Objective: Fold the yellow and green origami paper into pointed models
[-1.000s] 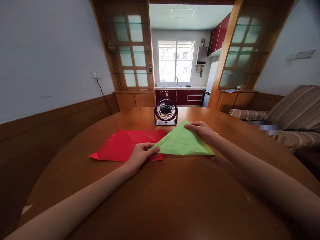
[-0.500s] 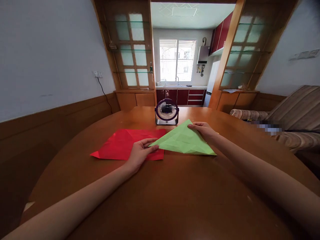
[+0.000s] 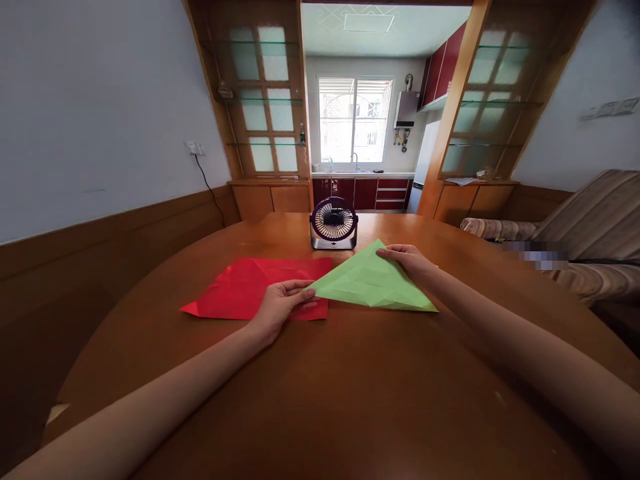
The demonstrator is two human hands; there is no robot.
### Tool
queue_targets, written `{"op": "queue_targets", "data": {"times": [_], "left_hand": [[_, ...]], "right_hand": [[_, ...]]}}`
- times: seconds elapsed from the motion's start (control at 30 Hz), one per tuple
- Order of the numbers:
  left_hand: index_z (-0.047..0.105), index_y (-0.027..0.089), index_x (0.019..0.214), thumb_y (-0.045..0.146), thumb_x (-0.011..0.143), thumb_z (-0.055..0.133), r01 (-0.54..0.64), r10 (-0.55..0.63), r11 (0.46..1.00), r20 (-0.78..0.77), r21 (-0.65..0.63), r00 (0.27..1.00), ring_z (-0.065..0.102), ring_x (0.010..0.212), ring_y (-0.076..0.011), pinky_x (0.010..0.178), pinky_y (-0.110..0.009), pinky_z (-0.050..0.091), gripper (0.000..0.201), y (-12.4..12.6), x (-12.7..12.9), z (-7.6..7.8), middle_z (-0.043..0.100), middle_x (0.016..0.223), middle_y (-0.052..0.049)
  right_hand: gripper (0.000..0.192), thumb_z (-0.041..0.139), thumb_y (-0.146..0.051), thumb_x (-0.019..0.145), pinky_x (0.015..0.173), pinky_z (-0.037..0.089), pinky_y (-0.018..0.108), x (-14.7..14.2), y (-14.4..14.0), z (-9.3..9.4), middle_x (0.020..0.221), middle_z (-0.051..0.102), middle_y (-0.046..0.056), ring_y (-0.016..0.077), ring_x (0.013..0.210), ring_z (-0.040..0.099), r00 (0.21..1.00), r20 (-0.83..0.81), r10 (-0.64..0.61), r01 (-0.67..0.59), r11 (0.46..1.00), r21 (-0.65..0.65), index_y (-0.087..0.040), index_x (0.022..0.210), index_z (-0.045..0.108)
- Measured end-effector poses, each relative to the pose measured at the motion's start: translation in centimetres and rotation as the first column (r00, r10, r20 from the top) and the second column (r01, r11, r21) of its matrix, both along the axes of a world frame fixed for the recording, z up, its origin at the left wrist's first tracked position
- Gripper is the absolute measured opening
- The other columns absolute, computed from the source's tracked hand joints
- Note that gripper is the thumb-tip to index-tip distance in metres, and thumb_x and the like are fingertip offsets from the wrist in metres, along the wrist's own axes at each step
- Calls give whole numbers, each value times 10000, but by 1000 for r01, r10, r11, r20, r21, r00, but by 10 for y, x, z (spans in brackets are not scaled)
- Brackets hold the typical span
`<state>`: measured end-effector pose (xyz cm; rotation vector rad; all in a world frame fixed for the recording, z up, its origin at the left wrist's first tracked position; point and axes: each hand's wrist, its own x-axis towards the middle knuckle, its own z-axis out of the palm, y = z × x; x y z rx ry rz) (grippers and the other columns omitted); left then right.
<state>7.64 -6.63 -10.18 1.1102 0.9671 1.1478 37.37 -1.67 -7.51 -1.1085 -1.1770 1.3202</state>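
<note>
**Two hands pinned a folded green sheet at opposite corners**

Two sheets of paper lay on the round wooden table [image 3: 320,400]. The green paper [image 3: 373,283], folded into a creased triangle, rested near the table's middle, its left corner overlapping the red paper [image 3: 245,290] spread flat beside it. A small purple desk fan [image 3: 333,223] stood just behind both sheets.

The left hand [image 3: 280,305] held the green triangle's left tip, fingers closed together on the corner with the thumb apparently beneath, though the view did not show the thumb's contact clearly. The right hand [image 3: 407,260] rested on the far upper corner, fingertips curled down and pressed on the edge.

Judging by its look, the sheet was thin, light and limp: it would bend under its own weight, slide easily on the polished wood and crease or tear under a hard tug. Corners and folded edges seemed the best places to hold it, with light pressure from a few fingertips.
</note>
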Motion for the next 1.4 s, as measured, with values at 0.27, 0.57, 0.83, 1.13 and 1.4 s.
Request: {"op": "queue_targets", "data": {"times": [0.27,0.57,0.83,1.13,1.4], "left_hand": [[712,119,921,127,667,798,9,-9,1000,-21,-5,1000,724,776,-159,796,-249,597,269,-2,-2,4,759,933,-73],[717,142,893,207,593,858,-5,9,999,-99,37,995,724,771,-204,782,-328,606,338,-1,-4,5,756,914,-82],[682,131,879,293,576,834,87,-64,989,-186,120,981,681,700,-162,717,-293,565,375,1,-5,3,732,830,-53],[694,178,897,369,646,792,156,-69,963,-357,220,931,670,840,-208,721,-294,532,330,-1,-2,3,730,923,-65],[669,151,940,366,688,720,201,-44,930,-450,308,892,627,783,-184,677,-271,474,335,2,-5,2,680,837,-41]], "right_hand": [[184,815,-334,684,510,517,256,-1,0,-1,711,718,49,138,543,623,1000,24,2,-2,1000,-3,-197,751,711],[196,827,-341,662,484,501,237,-3,0,-2,698,715,47,124,519,604,1000,23,-8,9,1000,-16,-197,708,703],[256,823,-400,670,497,492,245,-10,-6,-1,664,700,44,131,532,614,992,124,-35,34,999,9,-192,742,692],[313,795,-482,671,442,446,242,-16,-10,-2,628,684,59,141,526,586,971,239,-30,6,995,98,-197,709,668],[280,827,-412,634,411,407,218,-21,-14,2,597,644,19,102,467,533,989,148,-28,29,1000,-6,-189,647,657]]}}
